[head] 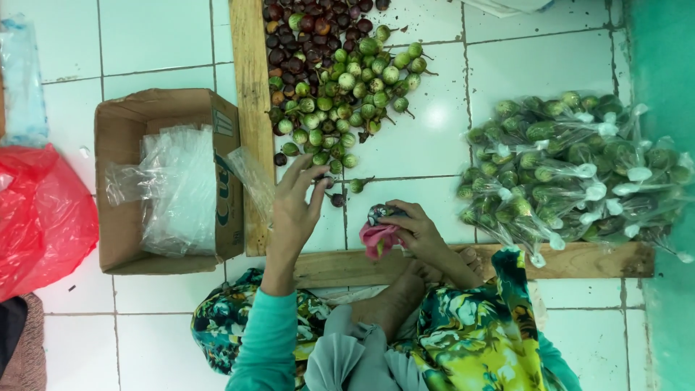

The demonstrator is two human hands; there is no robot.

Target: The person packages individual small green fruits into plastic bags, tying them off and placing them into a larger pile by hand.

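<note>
white tile floor, wood planks; green wall

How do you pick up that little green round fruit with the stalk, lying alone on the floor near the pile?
Probably pinch the loose green fruit around its round body, coming straight down from above. It lies apart from the pile of green fruits on the white tiled floor, so fingers fit on both sides. Its thin stalk points right and looks too slim for a firm grip. The left hand is nearest.

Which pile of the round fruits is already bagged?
The pile at the right: its green fruits sit in knotted clear plastic bags. The pile of loose green ones and the dark purple ones near the left hand lie unbagged on the tiles.
</note>
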